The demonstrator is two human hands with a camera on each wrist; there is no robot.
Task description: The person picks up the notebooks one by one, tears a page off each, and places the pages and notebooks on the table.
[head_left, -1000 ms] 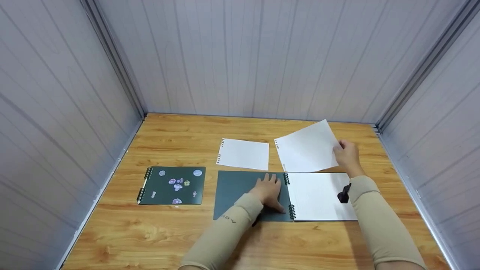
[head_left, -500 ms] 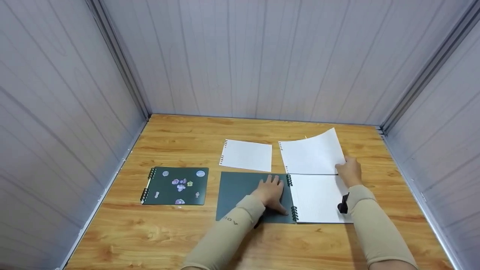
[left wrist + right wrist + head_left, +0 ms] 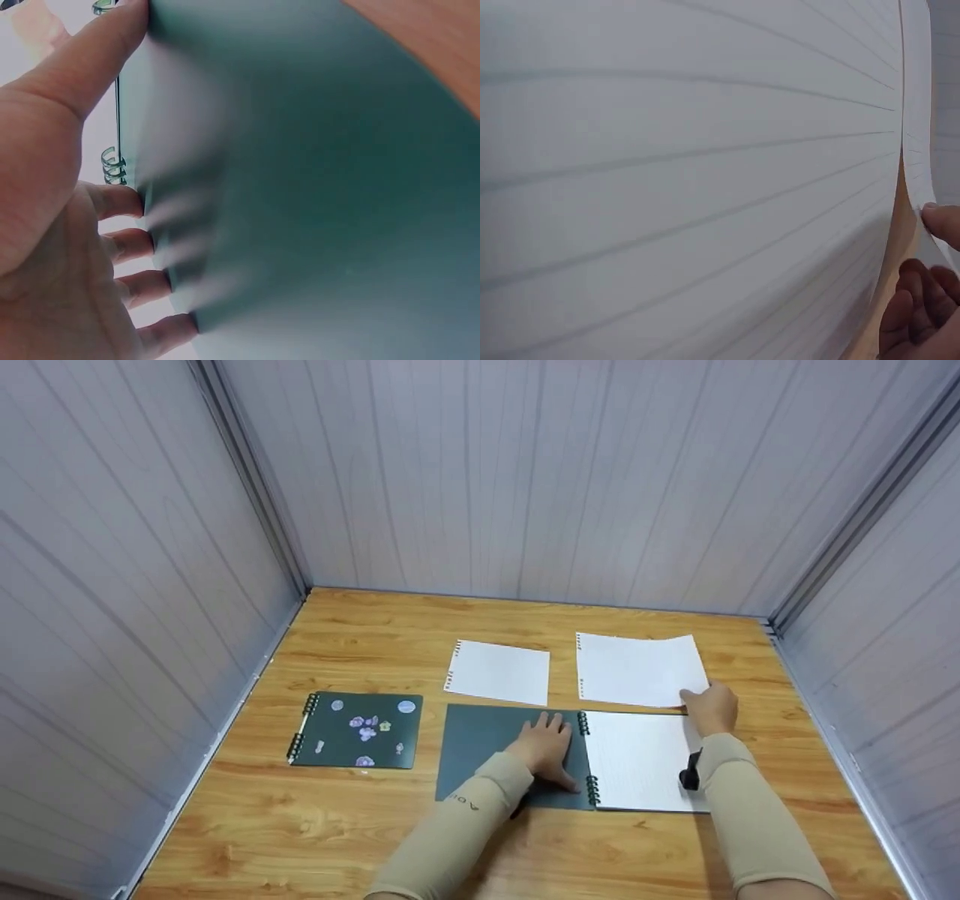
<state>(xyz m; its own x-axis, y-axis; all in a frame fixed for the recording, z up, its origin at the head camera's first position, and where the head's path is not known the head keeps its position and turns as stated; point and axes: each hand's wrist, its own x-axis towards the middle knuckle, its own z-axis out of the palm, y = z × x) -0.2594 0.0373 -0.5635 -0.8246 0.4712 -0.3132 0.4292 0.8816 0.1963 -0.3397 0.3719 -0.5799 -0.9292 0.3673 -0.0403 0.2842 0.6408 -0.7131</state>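
- The loose sheet (image 3: pixel 641 669) lies almost flat at the far right of the bench (image 3: pixel 360 825), just beyond the open notebook (image 3: pixel 637 761); its near right corner is pinched in the right hand (image 3: pixel 711 707).
- Risk one: that corner. In the right wrist view the thumb tip and curled fingers (image 3: pixel 919 315) nip only the very edge, so I'd judge a hasty pull could crease or curl the paper.
- Risk two: the sheet is thin and bows easily. Let go carelessly and it could slide askew, over the notebook's top edge or toward the other sheet (image 3: pixel 499 672) to its left.
- Looks: white, faintly ruled, punched holes down its left edge, no tear that I can see.
- The notebook is spread open, the blank page to the right, the dark green cover (image 3: pixel 487 750) folded out to the left, spiral rings (image 3: pixel 587 757) between.
- The left hand (image 3: pixel 546 746) lies flat on that cover, fingers straight and spread, thumb by the rings. If it lifts, I reckon the cover could spring up and shift the book.
- Well to the left sits a second dark spiral book (image 3: pixel 357 730), with stickers on it.
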